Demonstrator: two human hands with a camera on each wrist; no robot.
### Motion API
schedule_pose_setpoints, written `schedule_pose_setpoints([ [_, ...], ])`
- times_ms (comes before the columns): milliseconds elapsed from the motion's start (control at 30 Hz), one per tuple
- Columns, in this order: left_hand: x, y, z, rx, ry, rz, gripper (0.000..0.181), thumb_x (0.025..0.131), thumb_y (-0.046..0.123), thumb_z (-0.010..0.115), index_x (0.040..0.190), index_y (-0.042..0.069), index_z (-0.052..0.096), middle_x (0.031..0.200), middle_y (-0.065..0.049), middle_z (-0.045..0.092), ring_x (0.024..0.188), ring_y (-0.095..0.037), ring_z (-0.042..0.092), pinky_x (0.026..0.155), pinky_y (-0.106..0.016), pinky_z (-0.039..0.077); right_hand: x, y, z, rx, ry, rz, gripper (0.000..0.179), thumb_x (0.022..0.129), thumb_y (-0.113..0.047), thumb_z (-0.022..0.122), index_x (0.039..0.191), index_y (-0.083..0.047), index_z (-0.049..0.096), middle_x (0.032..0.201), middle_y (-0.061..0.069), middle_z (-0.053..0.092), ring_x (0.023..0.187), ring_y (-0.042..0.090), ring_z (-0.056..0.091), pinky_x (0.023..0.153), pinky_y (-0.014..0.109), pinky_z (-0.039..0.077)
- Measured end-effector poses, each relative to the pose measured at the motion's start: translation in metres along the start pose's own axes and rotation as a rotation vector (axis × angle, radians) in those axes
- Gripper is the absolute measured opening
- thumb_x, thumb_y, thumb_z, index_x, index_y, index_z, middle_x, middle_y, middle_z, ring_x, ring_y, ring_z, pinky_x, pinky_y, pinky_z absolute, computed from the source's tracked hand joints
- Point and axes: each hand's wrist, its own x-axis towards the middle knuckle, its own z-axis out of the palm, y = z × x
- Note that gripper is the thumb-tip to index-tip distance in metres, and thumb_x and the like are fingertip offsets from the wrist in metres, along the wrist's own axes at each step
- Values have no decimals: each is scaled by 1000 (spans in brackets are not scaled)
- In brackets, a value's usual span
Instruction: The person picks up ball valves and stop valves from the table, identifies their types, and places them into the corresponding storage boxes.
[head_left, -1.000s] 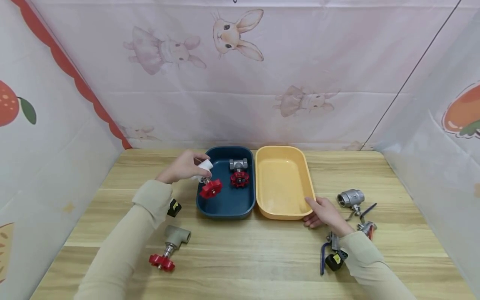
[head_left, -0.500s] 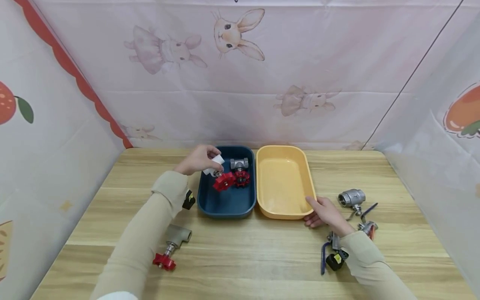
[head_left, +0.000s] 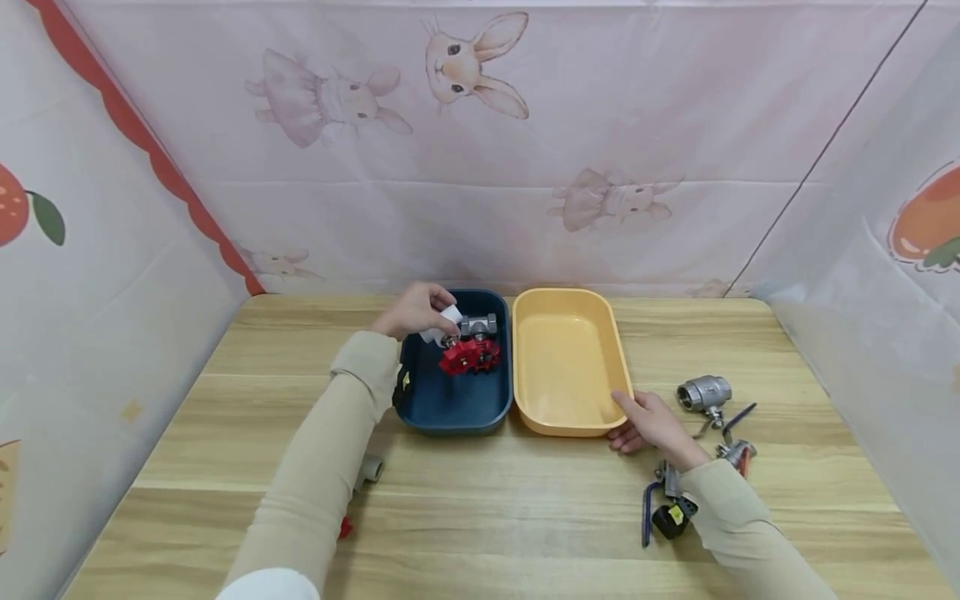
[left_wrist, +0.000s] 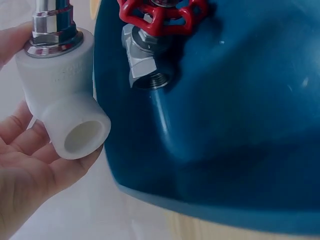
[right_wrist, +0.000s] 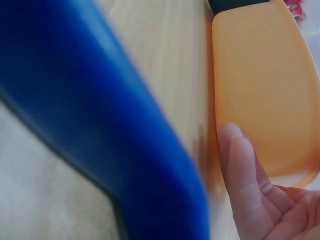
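Observation:
In the head view, my left hand (head_left: 420,310) holds a white plastic stop valve (head_left: 452,314) over the blue tray (head_left: 453,410). Its red handwheel overlaps that of a silver globe valve (head_left: 480,325) lying in the tray. The left wrist view shows thumb and fingers around the white body (left_wrist: 60,80), its open pipe end facing the camera. My right hand (head_left: 651,427) grips the front right corner of the yellow tray (head_left: 566,367), thumb over the rim and fingers outside. From the right wrist, the fingers (right_wrist: 242,170) lie against the tray's outer wall.
A grey-green valve (head_left: 371,469) lies partly hidden behind my left sleeve. At the right are a silver ball valve (head_left: 705,393), others with blue levers (head_left: 647,517) and a black wrist camera (head_left: 670,518). One blue lever (right_wrist: 125,110) looms close in the right wrist view.
My left hand has carried the white valve rightward, from the blue tray's left edge to beside the silver valve. The left sleeve now covers most of the grey-green valve. My right hand stays put.

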Motion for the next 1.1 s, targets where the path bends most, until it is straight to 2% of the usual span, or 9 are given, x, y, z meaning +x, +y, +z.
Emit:
schedule_pose_setpoints([
  [267, 3, -12, 5, 55, -43, -17, 49, 71, 1, 75, 113, -8, 53, 101, -17, 57, 90, -28, 54, 80, -37, 49, 2, 1, 0, -5, -4, -7, 55, 98, -37, 37, 118, 14, 41, 74, 19, 64, 61, 26, 64, 57, 36, 55],
  [433, 6, -15, 9, 159, -79, -3, 46, 70, 1, 75, 110, -7, 54, 101, -20, 58, 87, -26, 56, 77, -35, 50, 3, 2, -1, -8, -4, -13, 56, 98, -37, 37, 119, 15, 40, 74, 19, 64, 60, 25, 64, 57, 37, 55],
  [667, 10, -13, 18, 284, -87, 1, 46, 69, 4, 76, 109, -8, 55, 101, -20, 60, 84, -25, 57, 75, -33, 50, 2, 2, -3, -13, 1, -11, 55, 98, -37, 37, 118, 15, 41, 74, 19, 64, 61, 26, 64, 57, 37, 55],
  [933, 16, -16, 23, 384, -86, -54, 48, 70, 10, 76, 112, -3, 57, 110, -15, 56, 89, -23, 54, 76, -34, 50, 3, 1, -2, -11, 1, -16, 56, 98, -36, 37, 118, 17, 40, 74, 20, 64, 60, 26, 65, 56, 36, 55],
  [1100, 21, -22, 27, 405, -85, -92, 43, 70, 11, 76, 108, -1, 58, 107, -13, 56, 86, -22, 53, 72, -31, 49, 4, 3, -1, -14, 7, -8, 55, 99, -34, 36, 118, 16, 40, 74, 19, 64, 60, 25, 65, 56, 36, 55],
])
